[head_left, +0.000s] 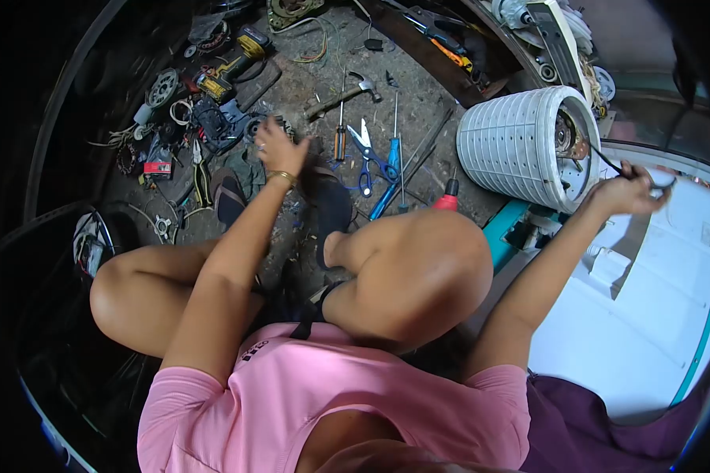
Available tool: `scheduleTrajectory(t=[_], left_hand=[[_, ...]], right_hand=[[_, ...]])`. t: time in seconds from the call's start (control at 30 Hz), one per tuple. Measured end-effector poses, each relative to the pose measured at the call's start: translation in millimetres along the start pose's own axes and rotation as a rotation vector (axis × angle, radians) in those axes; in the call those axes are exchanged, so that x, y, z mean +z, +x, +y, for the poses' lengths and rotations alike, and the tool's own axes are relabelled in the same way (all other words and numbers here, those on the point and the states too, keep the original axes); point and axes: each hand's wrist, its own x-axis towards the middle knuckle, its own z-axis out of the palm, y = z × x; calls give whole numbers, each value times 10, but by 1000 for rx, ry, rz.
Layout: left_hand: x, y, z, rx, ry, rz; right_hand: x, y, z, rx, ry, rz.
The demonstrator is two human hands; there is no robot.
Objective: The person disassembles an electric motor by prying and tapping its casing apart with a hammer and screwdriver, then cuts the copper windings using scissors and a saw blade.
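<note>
The white perforated drum (pixel 503 150) lies on its side on the floor (pixel 426 94), with the open end turned toward our right hand (pixel 628 194). Inside the opening we see a round metal part (pixel 565 132), which sits in place, but we cannot tell if it is fastened. We judge that the work is somewhere in the middle: the drum is open and its inside is exposed, while many parts lie loose around us, so much seems left to do. How much exactly, we cannot tell.

Our right hand is just beside the rim of the drum, and its fingers are bent, pinching a dark cord (pixel 607 160); one end of this cord seems to reach into the opening. Our left hand (pixel 279 150) is well apart from the drum, over the floor, with the fingers spread, and it seems to hold nothing. Near it are small dark parts; whether it touches them, we cannot tell.

Between the left hand and the drum there are a hammer (pixel 339 102), blue-handled scissors (pixel 364 155) and several screwdrivers (pixel 395 142). Farther out, a yellow cordless drill (pixel 233 65) and pliers (pixel 203 177) lie among the loose parts.
</note>
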Motion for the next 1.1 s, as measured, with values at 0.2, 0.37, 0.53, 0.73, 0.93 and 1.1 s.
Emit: scheduleTrajectory(t=[0.2, 0.37, 0.53, 0.73, 0.93, 1.1], left_hand=[[455, 310, -746, -187, -264, -231], [387, 341, -771, -165, -352, -270], [123, 227, -629, -143, -719, -334], [-761, -75, -188, -554, -1440, -586], [-1354, -324, -190, -563, -1695, -548], [-2123, -590, -77, -389, -1935, -768]], right_hand=[[-212, -393, 1294, 46, -814, -750], [-39, -1044, 301, -326, -679, -175], [727, -2383, 353, 24, -202, -892], [1145, -3980, 939, -456, -641, -1358], [1166, -3458, 716, 149, -684, -1470], [1148, -1882, 597, -113, 11, -1008]])
